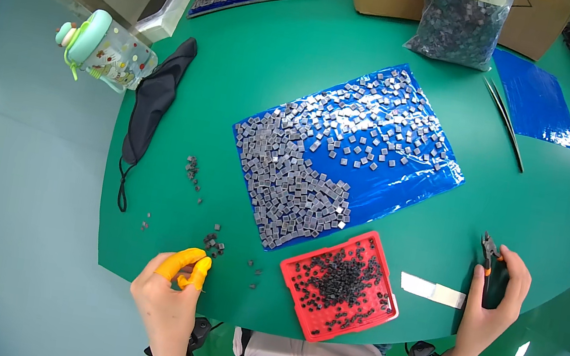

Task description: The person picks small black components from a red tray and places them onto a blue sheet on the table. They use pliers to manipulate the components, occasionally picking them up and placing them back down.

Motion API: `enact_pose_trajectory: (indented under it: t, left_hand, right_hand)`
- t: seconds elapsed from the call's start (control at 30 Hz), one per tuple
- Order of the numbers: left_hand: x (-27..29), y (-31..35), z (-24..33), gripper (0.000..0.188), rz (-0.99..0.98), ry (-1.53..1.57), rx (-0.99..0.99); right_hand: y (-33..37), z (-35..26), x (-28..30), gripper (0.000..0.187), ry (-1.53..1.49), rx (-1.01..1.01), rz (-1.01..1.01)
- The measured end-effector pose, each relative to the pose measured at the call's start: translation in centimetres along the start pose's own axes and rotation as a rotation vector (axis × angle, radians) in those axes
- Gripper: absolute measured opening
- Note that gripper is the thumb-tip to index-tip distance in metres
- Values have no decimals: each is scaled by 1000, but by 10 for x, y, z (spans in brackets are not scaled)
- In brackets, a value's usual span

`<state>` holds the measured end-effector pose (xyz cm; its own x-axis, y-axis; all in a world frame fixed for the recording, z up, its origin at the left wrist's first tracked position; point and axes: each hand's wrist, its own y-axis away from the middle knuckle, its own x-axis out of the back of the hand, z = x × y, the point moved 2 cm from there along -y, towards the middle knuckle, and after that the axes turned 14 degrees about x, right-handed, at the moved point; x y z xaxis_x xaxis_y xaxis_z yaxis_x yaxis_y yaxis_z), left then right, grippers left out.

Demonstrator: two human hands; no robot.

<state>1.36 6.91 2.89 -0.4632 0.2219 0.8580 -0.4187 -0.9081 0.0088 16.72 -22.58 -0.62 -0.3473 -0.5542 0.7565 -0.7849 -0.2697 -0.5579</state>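
My left hand (170, 294), with yellow finger cots (180, 263) on its thumb and finger, is closed in a pinch at the near left of the table. Whatever lies between those fingertips is too small to make out. Just beyond them is a little cluster of small dark pieces (213, 244). At the right, my right hand (495, 308) is closed round a pair of small cutting pliers (489, 249) with orange and black handles, jaws pointing away from me. Between my hands sits a red tray (289, 277) heaped with small black parts (343, 280).
Beyond the tray lies a blue sheet (391, 187) covered with many small grey square pieces (284, 185). Tweezers (505, 127), another blue sheet (536, 98) and a filled plastic bag (462, 23) are farther right. A bottle (114, 54) and dark pouch (155, 105) stand left.
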Motion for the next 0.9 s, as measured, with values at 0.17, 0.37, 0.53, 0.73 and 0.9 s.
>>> enact_pose_trajectory:
  t: [0.17, 0.37, 0.53, 0.73, 0.9]
  left_hand:
    - [5, 10, -16, 17, 47, 199, -37]
    - [-11, 20, -4, 18, -138, 511, -15]
    - [-20, 34, 14, 19, -731, 832, -11]
    - [-54, 50, 26, 17, -942, 1233, -15]
    - [-61, 54, 23, 16, -963, 1142, -85]
  right_hand:
    - [2, 1, 5, 37, -61, -4, 44]
    - [4, 0, 7, 40, -51, 67, 60]
    - [9, -23, 16, 41, -281, 85, 89]
    - [7, -72, 13, 43, -564, 285, -224]
    - [7, -76, 14, 45, -528, 314, -273]
